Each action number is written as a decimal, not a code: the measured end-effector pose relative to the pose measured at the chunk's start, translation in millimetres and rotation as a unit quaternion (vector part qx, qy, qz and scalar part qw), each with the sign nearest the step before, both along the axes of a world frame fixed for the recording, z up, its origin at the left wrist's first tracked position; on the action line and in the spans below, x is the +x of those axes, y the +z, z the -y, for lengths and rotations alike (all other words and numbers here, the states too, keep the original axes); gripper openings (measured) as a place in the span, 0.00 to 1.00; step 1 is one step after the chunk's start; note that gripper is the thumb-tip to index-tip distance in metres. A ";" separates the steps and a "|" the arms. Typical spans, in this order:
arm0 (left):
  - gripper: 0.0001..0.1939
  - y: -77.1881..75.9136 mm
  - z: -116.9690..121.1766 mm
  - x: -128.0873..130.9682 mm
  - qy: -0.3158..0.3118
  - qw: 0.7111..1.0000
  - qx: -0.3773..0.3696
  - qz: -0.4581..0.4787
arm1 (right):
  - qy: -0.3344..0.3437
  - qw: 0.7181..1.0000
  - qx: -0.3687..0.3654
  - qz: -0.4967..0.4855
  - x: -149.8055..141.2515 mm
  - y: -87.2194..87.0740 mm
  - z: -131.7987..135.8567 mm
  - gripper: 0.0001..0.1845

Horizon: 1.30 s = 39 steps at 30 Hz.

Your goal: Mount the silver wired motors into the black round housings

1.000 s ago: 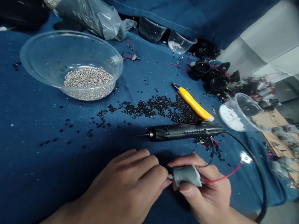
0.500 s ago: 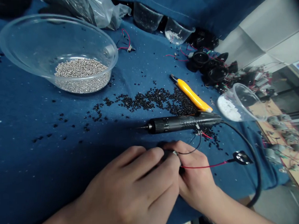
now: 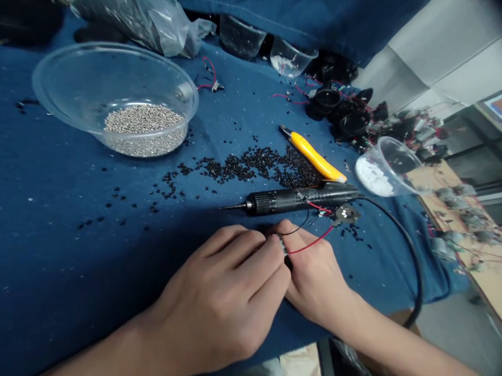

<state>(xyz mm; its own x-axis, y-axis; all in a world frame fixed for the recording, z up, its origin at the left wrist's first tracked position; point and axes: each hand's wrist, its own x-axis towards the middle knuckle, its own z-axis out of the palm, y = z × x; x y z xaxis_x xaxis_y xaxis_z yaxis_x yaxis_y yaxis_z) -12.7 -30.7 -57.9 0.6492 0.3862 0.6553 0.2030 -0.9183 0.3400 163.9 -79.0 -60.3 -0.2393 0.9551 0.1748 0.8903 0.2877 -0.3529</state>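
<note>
My left hand and my right hand meet near the front of the blue cloth, fingers curled together around a small grey motor, of which only an end shows between them. Red and black wires run from it to a small black part on the cloth. Just beyond my fingers lies a black electric screwdriver, tip pointing left, its black cable looping off the table's edge.
A clear bowl of small silver beads stands at the far left. Loose black pellets lie mid-cloth beside a yellow-handled tool. A clear cup with white bits, black parts and plastic bags sit beyond.
The grey motor, plainly visible in my right hand a second ago, is now almost covered by both hands closing over it. The wires and their black end part moved toward the screwdriver.
</note>
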 end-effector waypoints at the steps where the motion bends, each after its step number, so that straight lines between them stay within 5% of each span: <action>1: 0.11 -0.8 -0.3 0.5 -0.002 1.000 -0.002 0.003 | -0.002 1.000 -0.001 0.001 0.2 0.1 0.6 0.13; 18: 0.12 3.4 -4.0 3.0 -0.020 0.998 -0.052 0.006 | 0.002 0.999 -0.033 -0.027 3.4 -2.5 -1.8 0.11; 29: 0.10 -10.4 -0.7 -1.2 -0.004 1.000 0.021 -0.022 | -0.060 0.984 -0.081 -0.147 1.1 -4.6 1.0 0.10; 34: 0.15 -5.9 -11.4 -7.7 0.028 0.999 -0.038 0.020 | -0.092 0.944 -0.094 -0.303 6.0 0.9 6.5 0.15; 39: 0.11 2.2 -13.1 -18.5 0.036 0.997 -0.061 0.044 | -0.082 0.860 -0.118 -0.490 4.9 14.2 14.4 0.20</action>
<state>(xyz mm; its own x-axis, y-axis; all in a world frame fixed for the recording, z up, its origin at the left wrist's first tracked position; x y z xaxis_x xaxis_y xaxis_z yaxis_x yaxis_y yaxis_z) -31.2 -17.6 -55.6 0.5590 0.5105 0.6534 0.2319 -0.8528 0.4679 168.8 -93.4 -46.1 0.0547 0.9984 0.0126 0.1543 0.0040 -0.9880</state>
